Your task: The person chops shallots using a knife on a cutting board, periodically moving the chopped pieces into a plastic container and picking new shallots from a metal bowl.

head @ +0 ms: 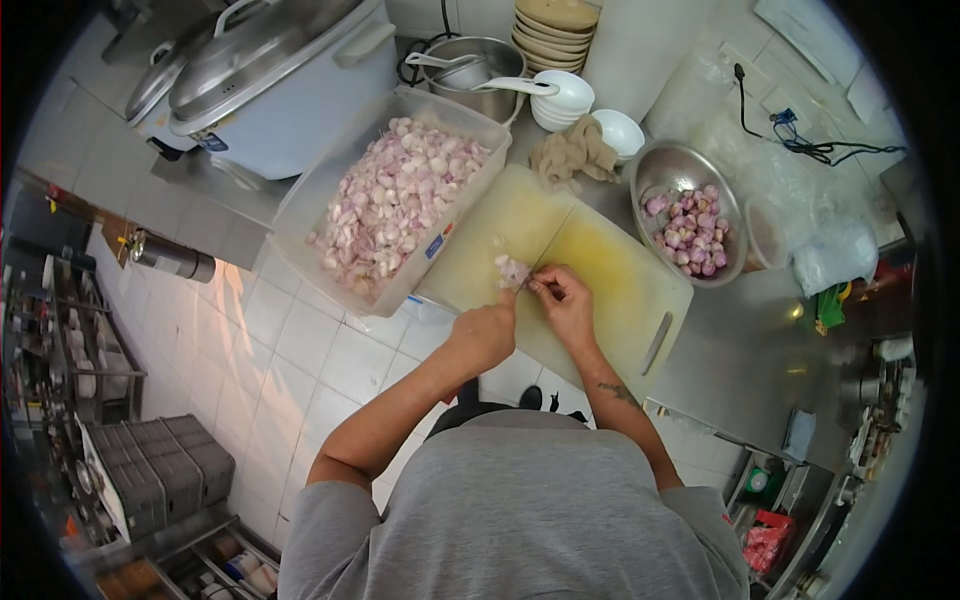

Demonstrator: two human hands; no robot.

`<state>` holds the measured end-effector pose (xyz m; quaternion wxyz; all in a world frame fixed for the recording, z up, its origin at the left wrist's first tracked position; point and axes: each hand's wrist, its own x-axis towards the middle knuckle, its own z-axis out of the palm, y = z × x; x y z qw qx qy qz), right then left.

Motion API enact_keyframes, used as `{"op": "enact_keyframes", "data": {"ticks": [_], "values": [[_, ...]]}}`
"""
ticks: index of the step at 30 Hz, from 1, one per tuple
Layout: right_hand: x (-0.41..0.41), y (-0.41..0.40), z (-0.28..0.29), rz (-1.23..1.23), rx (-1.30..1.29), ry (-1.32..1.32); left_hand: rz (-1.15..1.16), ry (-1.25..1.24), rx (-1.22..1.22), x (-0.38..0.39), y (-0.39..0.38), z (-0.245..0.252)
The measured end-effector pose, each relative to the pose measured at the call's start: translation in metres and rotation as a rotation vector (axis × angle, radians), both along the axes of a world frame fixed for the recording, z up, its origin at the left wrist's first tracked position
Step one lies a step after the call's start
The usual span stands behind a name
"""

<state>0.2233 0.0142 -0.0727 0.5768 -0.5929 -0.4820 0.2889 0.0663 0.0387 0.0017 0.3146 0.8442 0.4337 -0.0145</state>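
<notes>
On the pale plastic cutting board point(637, 300), stained yellow, my left hand point(480, 339) is closed in a fist with its index finger stretched forward. It grips what looks like a knife point(553, 238), seen as a thin dark line running away across the board; the handle is hidden in the fist. My right hand point(564, 300) is close beside it, thumb and fingers pinched on a small shallot mostly covered by the fingertips. Cut shallot pieces point(511, 270) lie at the fingertips. Left of the board, a translucent plastic tub point(296, 236) holds a heap of sliced shallots point(405, 199).
A steel colander point(646, 169) with whole shallots point(694, 232) stands right of the board. Behind are a crumpled brown cloth point(574, 154), white bowls point(621, 133), a steel pot point(510, 52) and stacked plates point(553, 41). A large lidded rice cooker point(300, 112) is at back left.
</notes>
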Motion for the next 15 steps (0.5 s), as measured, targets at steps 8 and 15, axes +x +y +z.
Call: {"op": "enact_keyframes", "data": {"ticks": [8, 15], "values": [[0.0, -0.001, 0.005, 0.006, -0.025, -0.047, 0.005, 0.048, -0.079, -0.01, -0.01, 0.034], [0.001, 0.0, 0.006, 0.009, -0.019, -0.102, 0.009, -0.037, -0.043, -0.006, -0.003, -0.003]]}}
